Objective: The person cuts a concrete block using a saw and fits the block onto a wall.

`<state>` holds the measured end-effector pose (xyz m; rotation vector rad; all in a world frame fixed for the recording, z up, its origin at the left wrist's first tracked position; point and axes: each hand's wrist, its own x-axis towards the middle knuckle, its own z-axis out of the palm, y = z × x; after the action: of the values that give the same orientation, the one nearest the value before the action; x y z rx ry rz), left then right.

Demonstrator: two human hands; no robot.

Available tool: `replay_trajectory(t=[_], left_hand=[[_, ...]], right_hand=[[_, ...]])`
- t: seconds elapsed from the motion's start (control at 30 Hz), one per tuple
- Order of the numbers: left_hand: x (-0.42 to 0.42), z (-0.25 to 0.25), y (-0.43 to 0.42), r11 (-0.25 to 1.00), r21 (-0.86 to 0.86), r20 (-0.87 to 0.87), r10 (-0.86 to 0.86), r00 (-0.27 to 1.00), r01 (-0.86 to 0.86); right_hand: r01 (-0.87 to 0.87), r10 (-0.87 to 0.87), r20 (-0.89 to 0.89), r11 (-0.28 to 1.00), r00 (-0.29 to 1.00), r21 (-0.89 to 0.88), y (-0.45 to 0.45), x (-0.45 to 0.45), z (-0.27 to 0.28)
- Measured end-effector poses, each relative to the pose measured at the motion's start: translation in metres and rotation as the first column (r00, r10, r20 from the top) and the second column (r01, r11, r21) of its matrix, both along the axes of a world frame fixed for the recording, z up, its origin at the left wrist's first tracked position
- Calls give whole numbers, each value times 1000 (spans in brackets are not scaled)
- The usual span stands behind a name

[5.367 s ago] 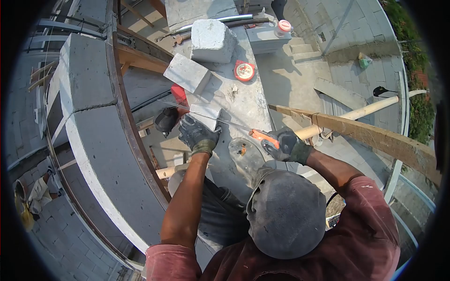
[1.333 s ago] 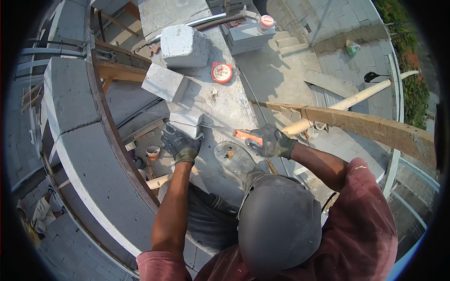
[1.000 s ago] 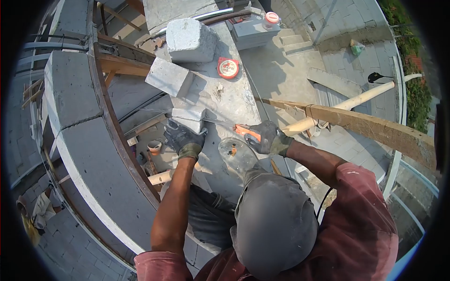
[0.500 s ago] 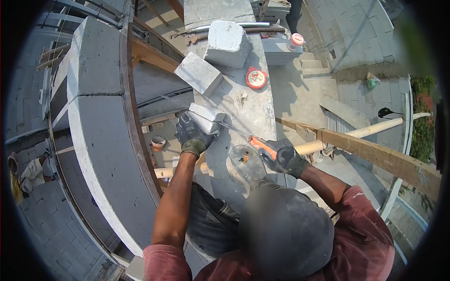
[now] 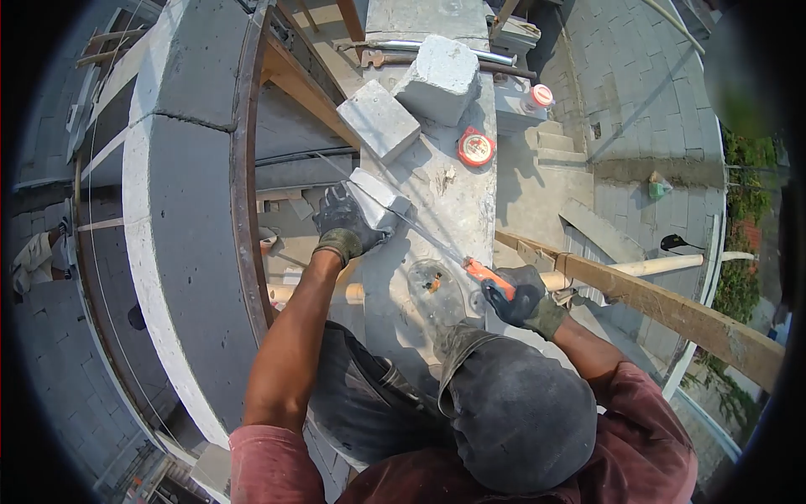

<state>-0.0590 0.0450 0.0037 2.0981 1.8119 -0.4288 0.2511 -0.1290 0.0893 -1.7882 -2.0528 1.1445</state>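
Observation:
My gloved left hand (image 5: 346, 225) is closed around the left side of a small pale concrete block (image 5: 378, 191), pressing it on the grey slab (image 5: 457, 206). In my gloved right hand (image 5: 522, 301) is the orange handle of a hand saw (image 5: 487, 277). Its thin blade runs up and left from the handle to the block and crosses it, with the tip showing beyond the far side. Part of the blade is hidden by the block. Just beyond lie a larger cut block (image 5: 378, 122) and a rough white block (image 5: 438, 80). A red tape measure (image 5: 476, 147) rests to their right.
Metal bars (image 5: 453, 59) lie across the slab's far end. A white container with a red lid (image 5: 539, 97) stands right of it. A timber beam (image 5: 672, 302) and a pole cross at right; a block wall (image 5: 189, 218) runs along the left. The floor lies lower.
My right hand has drawn the saw back, down and to the right, so less blade sticks out past the block. My left hand keeps its hold. The whole view has shifted slightly.

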Motion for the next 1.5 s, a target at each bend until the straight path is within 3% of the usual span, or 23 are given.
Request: replay_trajectory(t=[0.03,0.07,0.13,0.17,0.2,0.27,0.37,0.47,0.53,0.6,0.67,0.73,0.83,0.9,0.97,1.03,1.13,1.2,1.23,1.33,1.4,1.43,1.5], left_hand=[[9,5,-5,999,-22,-20,36,999,-37],[14,11,-8,996,-42,-41,74,996,-75],[14,23,-4,992,-85,-5,89,996,-89],[10,24,-2,987,-124,22,107,994,-104],[5,23,4,981,-156,49,123,991,-114],[-3,15,5,990,-101,86,110,990,-101],[-5,14,9,988,-130,102,99,990,-86],[-15,0,3,998,-56,78,1,997,3],[-24,-7,-2,994,-41,58,-99,993,101],[-33,-12,-6,990,-16,65,-139,988,140],[-36,-16,-1,974,-165,100,-138,985,153],[-48,-38,-8,983,-120,103,-129,986,141],[-67,-52,-10,972,52,132,-236,963,231],[-74,-45,-6,983,-43,332,-153,931,177],[-80,-57,-6,971,-5,319,-226,920,241],[-80,-57,-2,953,39,303,-299,905,302],[-80,-46,0,963,-67,450,-204,869,261],[-86,-48,-2,993,-50,672,-45,739,106],[-94,-66,-6,990,97,648,-141,748,103],[-92,-69,-11,972,226,625,-189,757,56],[-86,-65,-8,983,139,557,-177,812,119],[-84,-61,-5,984,46,474,-175,863,175],[-75,-48,0,971,14,450,-219,866,238]], right_hand=[[-101,95,46,982,994,162,12,-8,-13],[-122,115,52,978,992,167,16,-18,-13],[13,20,-106,954,994,300,24,-32,-12],[26,-15,-68,986,998,165,18,-34,-14],[28,-9,-76,967,997,252,8,-36,-13],[129,-115,-138,987,984,100,-32,-20,-29],[-6,2,40,995,999,100,-58,9,-20],[11,-22,75,989,997,147,-51,9,-21],[99,-100,5,992,995,79,-35,-3,-29],[231,-202,-275,970,940,73,-24,-22,-32],[192,-174,-234,980,957,58,-20,-27,-29],[-52,77,-84,963,993,265,-23,-29,-28],[66,-44,-117,979,992,193,-25,-30,-12],[111,-87,-153,982,984,151,-26,-30,-25],[-4,47,-148,960,988,280,-20,-34,-75],[28,1,-99,956,995,291,13,-59,-97],[60,-22,-108,933,994,355,24,-64,-87],[59,8,-161,912,987,406,18,-55,-62],[-2,61,-153,933,986,359,8,-48,-45],[-74,110,-112,955,988,287,-6,-39,-34],[55,-7,-205,971,979,231,7,-45,-45],[-44,78,-89,940,993,338,17,-48,-65],[7,39,-129,939,991,344,37,-53,-92]])
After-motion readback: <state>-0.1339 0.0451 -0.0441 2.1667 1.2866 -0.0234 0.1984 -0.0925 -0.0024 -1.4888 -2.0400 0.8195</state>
